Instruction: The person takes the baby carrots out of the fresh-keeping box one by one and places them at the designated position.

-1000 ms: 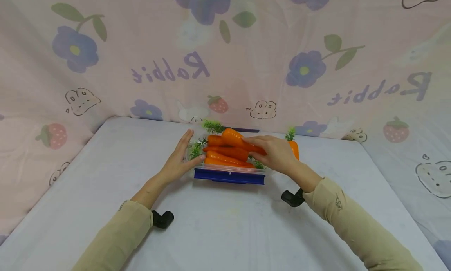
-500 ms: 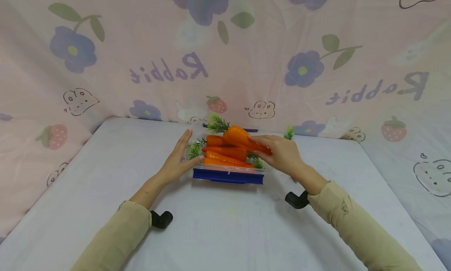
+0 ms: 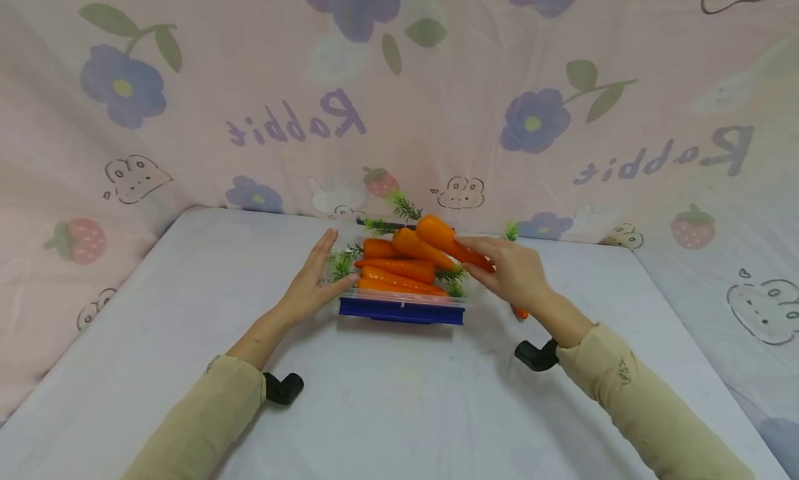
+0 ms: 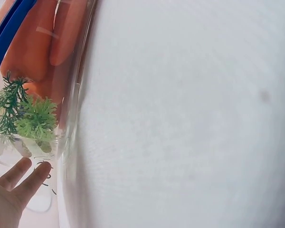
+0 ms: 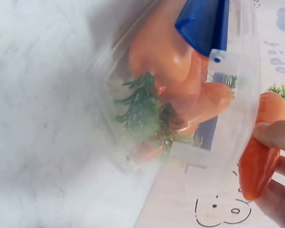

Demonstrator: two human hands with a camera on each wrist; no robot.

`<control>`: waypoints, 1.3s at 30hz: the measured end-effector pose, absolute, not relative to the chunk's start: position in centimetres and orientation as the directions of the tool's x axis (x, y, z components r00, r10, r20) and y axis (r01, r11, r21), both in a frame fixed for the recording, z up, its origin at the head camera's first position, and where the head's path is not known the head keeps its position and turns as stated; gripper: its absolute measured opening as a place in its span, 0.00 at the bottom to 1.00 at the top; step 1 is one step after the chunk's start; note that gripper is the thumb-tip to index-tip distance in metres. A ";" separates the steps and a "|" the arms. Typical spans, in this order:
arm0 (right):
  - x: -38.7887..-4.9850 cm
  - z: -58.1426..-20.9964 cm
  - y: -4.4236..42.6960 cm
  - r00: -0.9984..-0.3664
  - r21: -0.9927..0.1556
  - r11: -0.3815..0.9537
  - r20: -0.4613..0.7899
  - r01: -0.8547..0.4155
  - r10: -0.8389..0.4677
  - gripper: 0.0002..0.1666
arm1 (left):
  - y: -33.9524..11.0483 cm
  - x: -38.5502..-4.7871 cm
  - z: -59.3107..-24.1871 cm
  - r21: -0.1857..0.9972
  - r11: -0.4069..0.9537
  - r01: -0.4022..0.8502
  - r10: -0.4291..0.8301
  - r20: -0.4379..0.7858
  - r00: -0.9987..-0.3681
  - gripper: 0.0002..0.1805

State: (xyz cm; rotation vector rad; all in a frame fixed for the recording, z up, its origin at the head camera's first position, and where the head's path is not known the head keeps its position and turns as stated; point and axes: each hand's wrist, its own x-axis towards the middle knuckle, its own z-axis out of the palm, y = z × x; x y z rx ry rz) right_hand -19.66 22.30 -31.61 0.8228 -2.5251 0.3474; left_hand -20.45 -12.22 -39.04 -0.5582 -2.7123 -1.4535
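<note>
your right hand (image 3: 510, 270) pinches carrot (image 3: 440, 234) toward tip, two o'clock of box (image 3: 401, 311); looks slick, squeeze snugly. left hand (image 3: 312, 280), spread wide at nine o'clock: brace.

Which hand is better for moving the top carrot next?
Probably the right hand: its thumb and fingers pinch that carrot. The left hand holds no carrot; it is at the left end of the box.

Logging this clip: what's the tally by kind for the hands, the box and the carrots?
Hands, left hand and right hand: 2
Clear box: 1
Held carrot: 1
Piled carrots: at least 4, overlapping
Loose carrot, mostly hidden: at least 1
Total: at least 9
</note>
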 end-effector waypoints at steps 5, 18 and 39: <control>-19.5 -31.7 22.8 -0.732 -0.092 0.812 0.498 -0.577 -0.464 0.27 | -12.3 -20.5 -39.1 0.802 0.502 0.322 0.303 0.186 -0.935 0.49; -19.2 -32.2 24.0 -0.764 -0.118 0.847 0.508 -0.518 -0.397 0.28 | -12.2 -20.5 -39.1 0.809 0.496 0.316 0.305 0.179 -0.935 0.49; -18.7 -32.9 25.9 -0.842 -0.202 0.905 0.483 -0.376 -0.242 0.27 | -12.3 -20.4 -38.7 0.812 0.497 0.305 0.306 0.165 -0.938 0.49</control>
